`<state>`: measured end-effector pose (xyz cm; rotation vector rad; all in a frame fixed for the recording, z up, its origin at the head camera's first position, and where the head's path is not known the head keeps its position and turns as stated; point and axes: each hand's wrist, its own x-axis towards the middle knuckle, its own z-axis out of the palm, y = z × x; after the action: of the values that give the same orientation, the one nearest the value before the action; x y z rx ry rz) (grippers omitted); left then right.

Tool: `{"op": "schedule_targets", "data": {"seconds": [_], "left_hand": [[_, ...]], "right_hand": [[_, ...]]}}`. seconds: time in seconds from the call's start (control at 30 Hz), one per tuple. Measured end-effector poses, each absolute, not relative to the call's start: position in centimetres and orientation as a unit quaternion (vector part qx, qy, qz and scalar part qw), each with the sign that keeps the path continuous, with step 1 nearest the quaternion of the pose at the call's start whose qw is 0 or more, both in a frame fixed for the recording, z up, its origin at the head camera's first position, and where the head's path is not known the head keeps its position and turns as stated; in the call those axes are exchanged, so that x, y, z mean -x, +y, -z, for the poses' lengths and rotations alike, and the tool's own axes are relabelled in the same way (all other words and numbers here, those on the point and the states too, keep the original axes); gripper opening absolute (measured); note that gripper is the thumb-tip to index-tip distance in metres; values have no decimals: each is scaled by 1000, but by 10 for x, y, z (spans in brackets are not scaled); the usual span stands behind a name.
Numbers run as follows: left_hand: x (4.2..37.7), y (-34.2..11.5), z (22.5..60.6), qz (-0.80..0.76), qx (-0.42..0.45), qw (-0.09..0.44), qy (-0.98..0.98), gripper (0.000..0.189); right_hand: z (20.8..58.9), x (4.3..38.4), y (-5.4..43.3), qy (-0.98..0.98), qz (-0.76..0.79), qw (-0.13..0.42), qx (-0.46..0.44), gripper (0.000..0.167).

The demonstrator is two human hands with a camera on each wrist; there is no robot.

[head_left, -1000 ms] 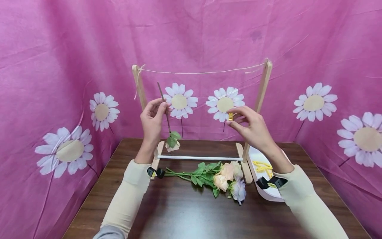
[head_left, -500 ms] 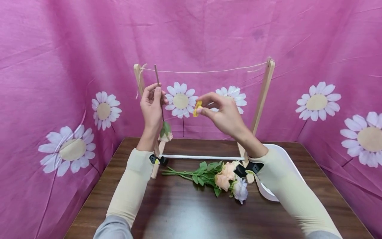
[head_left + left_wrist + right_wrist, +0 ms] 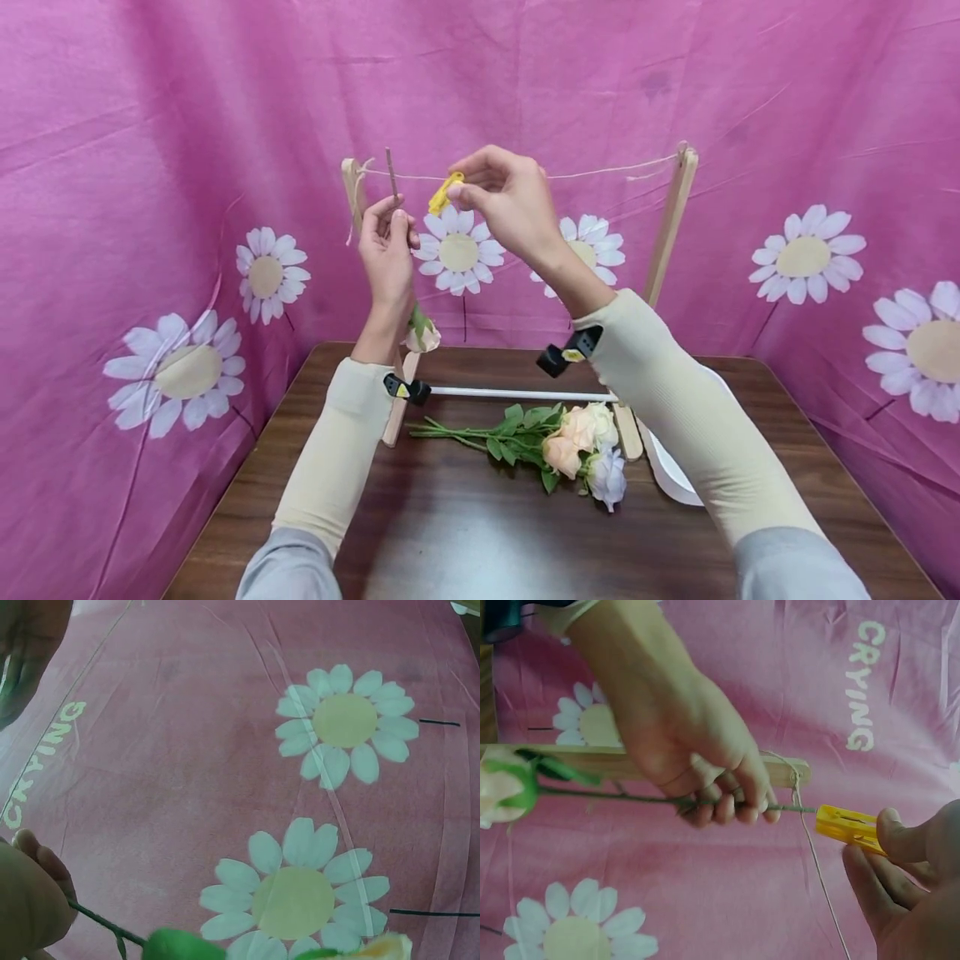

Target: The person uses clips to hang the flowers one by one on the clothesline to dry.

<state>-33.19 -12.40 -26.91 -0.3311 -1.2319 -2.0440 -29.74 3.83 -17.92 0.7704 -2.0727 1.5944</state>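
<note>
My left hand (image 3: 387, 262) pinches the brown stem of a pale rose (image 3: 424, 336) that hangs bloom down. The bare stem end rises above the fingers to the height of the string (image 3: 600, 172), near its left end. My right hand (image 3: 517, 204) pinches a yellow clothespin (image 3: 446, 194) just right of the stem. In the right wrist view, the tip of the clothespin (image 3: 846, 823) is close to the stem end and the string (image 3: 819, 870); whether they touch I cannot tell. Only the lower stem and part of the bloom (image 3: 386, 949) show in the left wrist view.
The string runs between two wooden posts (image 3: 672, 225) joined low down by a white rod (image 3: 517, 395). Several peach, cream and lilac roses (image 3: 573, 442) lie on the brown table (image 3: 465, 533). A white tray (image 3: 671, 471) is partly behind the right sleeve. Pink cloth (image 3: 510, 83) surrounds the table.
My right hand has carried the clothespin left and up, from near the right post to beside the stem. My left hand has raised the rose so its stem end reaches string height.
</note>
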Motion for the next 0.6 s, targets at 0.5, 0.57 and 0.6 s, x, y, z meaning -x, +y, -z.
{"op": "schedule_targets", "data": {"seconds": [0.5, 0.57, 0.6], "left_hand": [[338, -120, 267, 783, 92, 355, -502, 16], [338, -120, 266, 784, 93, 353, -502, 15], [338, -120, 266, 785, 93, 352, -502, 15]], "right_hand": [[159, 333, -4, -667, -689, 201, -201, 8], [161, 337, -6, -660, -698, 198, -192, 9], [162, 338, -8, -657, -703, 196, -186, 9]]}}
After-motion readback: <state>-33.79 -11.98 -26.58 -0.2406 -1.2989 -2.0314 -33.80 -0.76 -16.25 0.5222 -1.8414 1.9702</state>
